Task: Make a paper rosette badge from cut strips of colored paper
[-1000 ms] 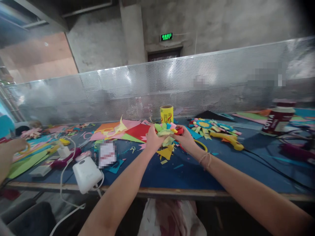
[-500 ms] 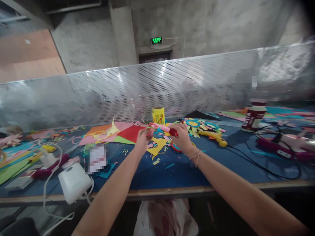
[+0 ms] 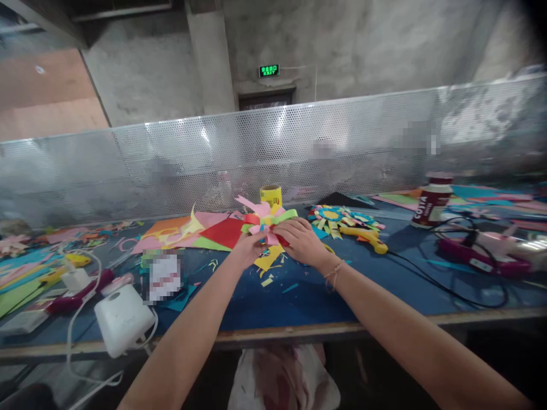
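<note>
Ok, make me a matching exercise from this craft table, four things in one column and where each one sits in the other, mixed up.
Things:
1. paper flower
2. yellow tape roll
3. white box
4. brown bottle

Places:
A. near edge of the table, far left
B. far right, by the mesh screen
C. between the left hand and right hand
D. just behind the hands, against the screen

Pairs: 1-C, 2-D, 3-A, 4-B

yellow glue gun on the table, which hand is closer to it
Right. The right hand sits just left of the yellow glue gun, apart from it; the left hand is farther left, both gripping the paper flower.
</note>
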Available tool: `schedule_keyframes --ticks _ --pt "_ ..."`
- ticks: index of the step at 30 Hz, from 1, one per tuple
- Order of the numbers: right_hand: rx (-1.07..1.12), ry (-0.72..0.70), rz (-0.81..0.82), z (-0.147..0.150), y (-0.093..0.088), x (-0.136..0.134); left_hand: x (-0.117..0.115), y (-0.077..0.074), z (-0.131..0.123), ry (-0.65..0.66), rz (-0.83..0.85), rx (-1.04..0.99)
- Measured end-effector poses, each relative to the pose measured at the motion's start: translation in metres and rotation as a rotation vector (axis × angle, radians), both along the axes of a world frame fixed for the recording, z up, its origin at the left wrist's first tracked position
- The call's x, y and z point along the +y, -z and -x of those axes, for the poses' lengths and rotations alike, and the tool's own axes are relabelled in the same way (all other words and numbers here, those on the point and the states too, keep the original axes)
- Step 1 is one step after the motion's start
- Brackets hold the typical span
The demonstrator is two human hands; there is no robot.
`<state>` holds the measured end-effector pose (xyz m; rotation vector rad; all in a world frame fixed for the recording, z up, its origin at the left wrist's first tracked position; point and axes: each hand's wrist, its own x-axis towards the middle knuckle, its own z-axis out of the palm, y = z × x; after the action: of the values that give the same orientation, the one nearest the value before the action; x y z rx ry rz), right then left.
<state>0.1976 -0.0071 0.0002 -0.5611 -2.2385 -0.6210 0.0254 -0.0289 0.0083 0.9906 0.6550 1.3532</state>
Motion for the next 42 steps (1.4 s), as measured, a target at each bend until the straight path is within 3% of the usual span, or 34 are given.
schedule_keyframes --ticks 4,9,18,27,36,42 --pt "-0.038 0.024 0.019 0.007 0.0 -0.004 0.004 0.001 -0.003 -0.145 -0.032 -0.064" --pt "-0.058 0.034 0.062 0.012 0.002 -0.008 0.008 0.002 -0.004 -0.233 -0.067 -0.085" --pt "-0.066 0.143 0.099 0.02 0.008 -0.013 0.009 0.005 -0.005 -0.313 -0.132 0.001" --pt "-0.09 0.163 0.105 0.024 0.011 -0.012 0.021 0.015 -0.002 -0.349 -0.191 0.061" --pt "-0.091 0.193 0.111 0.024 0.011 -0.014 0.016 0.009 -0.002 -0.469 -0.232 0.228" --pt "-0.067 0.22 0.145 0.025 0.01 -0.017 0.015 0.009 -0.001 -0.43 -0.278 0.235"
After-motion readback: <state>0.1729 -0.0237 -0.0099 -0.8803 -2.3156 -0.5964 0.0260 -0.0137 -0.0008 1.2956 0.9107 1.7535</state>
